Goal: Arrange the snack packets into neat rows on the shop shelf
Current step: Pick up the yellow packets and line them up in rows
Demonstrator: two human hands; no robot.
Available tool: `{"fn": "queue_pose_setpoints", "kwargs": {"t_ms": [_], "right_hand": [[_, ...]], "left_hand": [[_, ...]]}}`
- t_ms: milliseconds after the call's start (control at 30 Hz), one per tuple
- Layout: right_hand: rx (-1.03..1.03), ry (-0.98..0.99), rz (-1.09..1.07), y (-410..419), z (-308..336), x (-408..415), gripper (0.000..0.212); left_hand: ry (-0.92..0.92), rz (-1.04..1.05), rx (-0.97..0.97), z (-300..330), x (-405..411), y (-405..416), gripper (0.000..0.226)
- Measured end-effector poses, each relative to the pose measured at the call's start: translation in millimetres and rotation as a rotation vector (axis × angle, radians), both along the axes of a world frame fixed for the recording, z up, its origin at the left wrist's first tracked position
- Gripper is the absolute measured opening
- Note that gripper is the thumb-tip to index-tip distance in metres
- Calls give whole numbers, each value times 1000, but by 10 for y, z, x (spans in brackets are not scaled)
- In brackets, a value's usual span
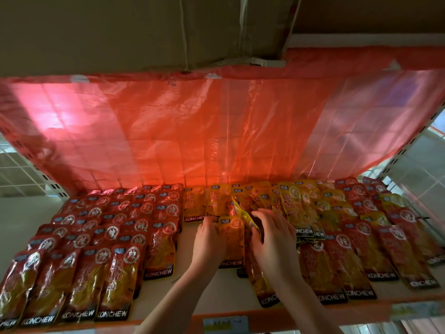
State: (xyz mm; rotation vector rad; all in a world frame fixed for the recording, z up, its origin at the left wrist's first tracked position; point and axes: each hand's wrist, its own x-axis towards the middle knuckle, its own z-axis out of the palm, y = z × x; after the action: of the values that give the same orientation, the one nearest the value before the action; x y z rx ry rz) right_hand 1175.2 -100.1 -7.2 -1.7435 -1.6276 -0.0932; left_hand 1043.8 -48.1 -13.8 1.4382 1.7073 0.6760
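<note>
Head view: the shelf [192, 307] carries red packets [96, 237] in overlapping rows toward its left edge, yellow packets [296, 203] along its back edge, and mixed rows toward its right edge. The left hand [210, 239] rests on the left side of a yellow packet [232, 239] at mid-shelf, fingers curled over its edge. The right hand [272, 237] has its fingers spread over the loose pile just beside that packet; whether it grips anything cannot be told. The held packet lies flat, long axis running front to back, brand end toward the front edge. Risk: the pile under the right hand is unordered and overlapping, so sliding one packet could drag neighbours askew. The glossy film may also slip.
</note>
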Motion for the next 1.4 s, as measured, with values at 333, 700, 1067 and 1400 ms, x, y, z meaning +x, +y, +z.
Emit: {"fn": "queue_pose_setpoints", "kwargs": {"t_ms": [333, 700, 1067, 1400], "right_hand": [[-141, -264, 107, -87, -61, 37, 40], [-234, -484, 146, -177, -32, -26, 77], [25, -186, 49, -78, 91, 32, 21], [-119, -339, -16, -127, 16, -26, 37]], "left_hand": [[-588, 101, -142, 166, -9, -93, 36], [-619, 17, -204, 239, -24, -154, 23], [-463, -5, -111, 243, -71, -88, 22], [-263, -60, -7, 103, 37, -141, 26]]}}
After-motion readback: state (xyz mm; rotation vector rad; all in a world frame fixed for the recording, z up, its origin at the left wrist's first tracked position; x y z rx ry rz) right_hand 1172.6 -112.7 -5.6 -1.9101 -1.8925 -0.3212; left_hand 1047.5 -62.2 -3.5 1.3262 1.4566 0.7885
